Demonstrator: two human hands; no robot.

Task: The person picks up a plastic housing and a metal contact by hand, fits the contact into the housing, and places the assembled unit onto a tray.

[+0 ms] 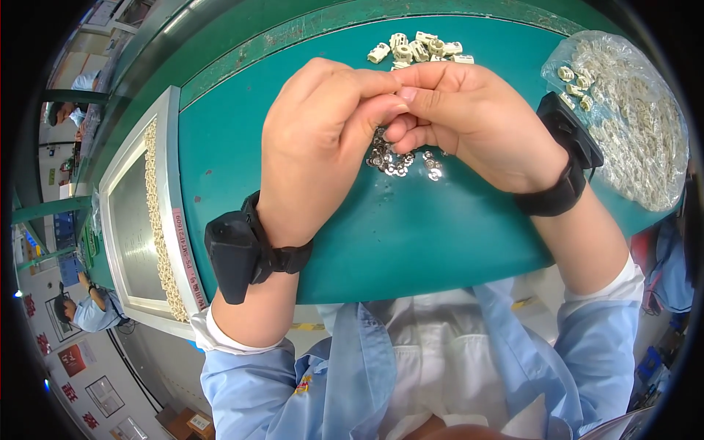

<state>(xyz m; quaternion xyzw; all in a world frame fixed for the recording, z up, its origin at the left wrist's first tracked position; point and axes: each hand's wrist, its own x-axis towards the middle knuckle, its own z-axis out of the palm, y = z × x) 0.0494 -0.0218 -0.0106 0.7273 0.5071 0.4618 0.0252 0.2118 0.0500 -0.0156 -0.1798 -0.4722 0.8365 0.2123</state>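
My left hand (315,139) and my right hand (488,114) meet above the green work mat (411,235), fingertips pinched together and touching. Whatever lies between the fingers is hidden by them. Just beyond the hands is a small pile of cream plastic ring-shaped parts (418,50). Under the fingers, partly covered by them, lie several small shiny metal discs (392,163), and a smaller group of the discs (433,167) sits to the right. Each wrist wears a black strap with a black box.
At the right, a clear plastic bag (634,132) full of cream parts lies open on the mat. On the left stands a silver metal frame (174,147) with a row of small cream parts (163,235) along its inside. A green ledge (293,37) borders the far edge. Another person (95,312) works far left.
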